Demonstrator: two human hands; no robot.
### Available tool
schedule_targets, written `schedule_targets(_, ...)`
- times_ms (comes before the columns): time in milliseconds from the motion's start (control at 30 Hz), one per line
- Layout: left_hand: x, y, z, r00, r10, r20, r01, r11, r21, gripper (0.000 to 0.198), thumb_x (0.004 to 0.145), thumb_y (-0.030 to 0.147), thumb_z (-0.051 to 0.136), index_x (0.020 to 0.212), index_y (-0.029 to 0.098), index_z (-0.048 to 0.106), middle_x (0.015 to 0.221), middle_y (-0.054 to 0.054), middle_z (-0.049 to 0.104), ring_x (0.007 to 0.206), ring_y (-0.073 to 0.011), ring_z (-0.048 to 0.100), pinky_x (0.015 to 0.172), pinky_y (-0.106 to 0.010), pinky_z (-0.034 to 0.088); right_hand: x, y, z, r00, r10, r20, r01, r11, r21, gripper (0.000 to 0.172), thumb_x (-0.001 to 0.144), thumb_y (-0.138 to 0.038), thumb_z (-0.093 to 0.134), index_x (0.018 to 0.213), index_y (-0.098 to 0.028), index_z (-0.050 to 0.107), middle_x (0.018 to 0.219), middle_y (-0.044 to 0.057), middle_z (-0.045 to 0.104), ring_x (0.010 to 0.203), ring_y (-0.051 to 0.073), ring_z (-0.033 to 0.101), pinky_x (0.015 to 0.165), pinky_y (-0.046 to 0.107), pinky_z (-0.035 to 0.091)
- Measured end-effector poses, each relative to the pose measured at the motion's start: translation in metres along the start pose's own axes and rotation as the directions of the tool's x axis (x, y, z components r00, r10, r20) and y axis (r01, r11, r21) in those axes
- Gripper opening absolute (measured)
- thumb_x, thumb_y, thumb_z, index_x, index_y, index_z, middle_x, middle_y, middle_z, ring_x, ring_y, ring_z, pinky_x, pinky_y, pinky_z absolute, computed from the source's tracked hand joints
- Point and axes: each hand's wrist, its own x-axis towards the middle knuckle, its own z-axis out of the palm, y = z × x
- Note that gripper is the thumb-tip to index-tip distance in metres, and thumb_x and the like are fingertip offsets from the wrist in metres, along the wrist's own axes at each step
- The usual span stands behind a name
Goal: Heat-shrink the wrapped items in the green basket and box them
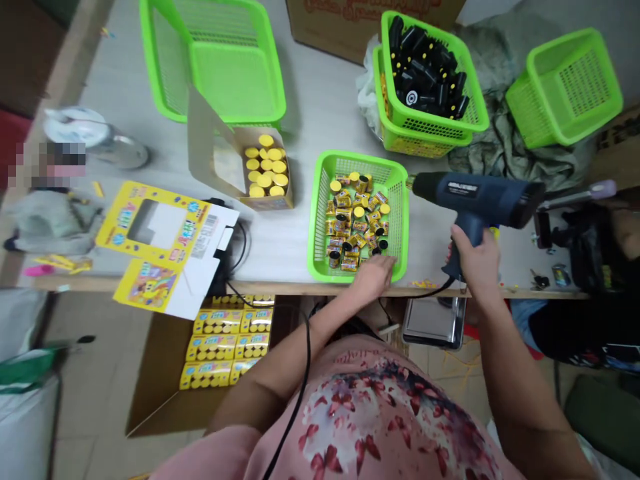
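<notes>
While the right hand (474,261) grips a blue heat gun (475,193), the open left hand (373,277) rests on the rim of a green basket (316,220) holding yellow tubes (353,223).

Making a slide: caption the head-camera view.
Right hand grips a blue heat gun beside a green plastic basket of yellow-wrapped cylinders, left hand at its rim.

"What's the person wearing?"

"A pink short-sleeved top (400,427), printed with dark red flowers (340,407) over pale white patches (320,413)."

"Any lettering?"

"Small dark script (357,358) near the neckline, too blurred to read."

"And the sleeves?"

"Plain pink sleeves (225,453), forearms bare (280,353)."
</notes>
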Motion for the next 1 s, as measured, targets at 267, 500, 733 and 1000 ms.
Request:
schedule_targets(267,0.106,-0.023,-0.013,0.973,-0.219,-0.067,0.229,0.941,0.249,0.062,0.107,0.029,0.029,0.162,0.002,0.020,0.166,-0.016,0.007,0.156,-0.0308,0.012,0.127,-0.048,0.009,-0.042,0.020,-0.042,0.987,0.126,-0.096,-0.120,0.991,0.064,0.085,0.051,-0.077,0.070,0.100,-0.012,0.045,0.074,0.002,0.055,0.051,0.009,0.052,0.049,0.023,0.048)
schedule_targets(500,0.033,-0.034,0.014,0.997,-0.075,-0.001,0.069,0.916,0.395,0.063,0.108,0.040,0.027,0.158,0.002,0.033,0.166,-0.010,0.001,0.157,-0.0286,0.003,0.127,-0.050,0.008,-0.063,0.039,-0.049,0.970,0.235,-0.066,-0.231,0.971,0.057,0.086,0.048,-0.078,0.071,0.101,-0.014,0.049,0.070,0.003,0.055,0.051,0.012,0.053,0.048,0.027,0.049)
schedule_targets(733,0.067,-0.028,-0.003,0.982,-0.189,-0.021,0.183,0.915,0.358,0.058,0.107,0.041,0.033,0.160,0.015,0.036,0.166,-0.013,0.005,0.156,-0.0342,0.009,0.123,-0.060,0.009,-0.061,0.035,-0.041,0.986,0.163,-0.039,-0.161,0.986,0.054,0.083,0.051,-0.077,0.070,0.099,-0.012,0.049,0.072,0.003,0.055,0.052,0.011,0.054,0.051,0.027,0.051)
schedule_targets(1000,0.033,-0.049,-0.011,0.976,-0.135,-0.172,0.182,0.937,0.297,0.056,0.107,0.036,0.034,0.158,0.013,0.039,0.165,-0.016,0.014,0.155,-0.0321,0.015,0.126,-0.046,0.015,-0.061,0.041,-0.053,0.973,0.200,-0.116,-0.186,0.975,0.118,0.088,0.046,-0.079,0.073,0.098,-0.013,0.048,0.072,0.002,0.054,0.051,0.013,0.053,0.048,0.030,0.048)
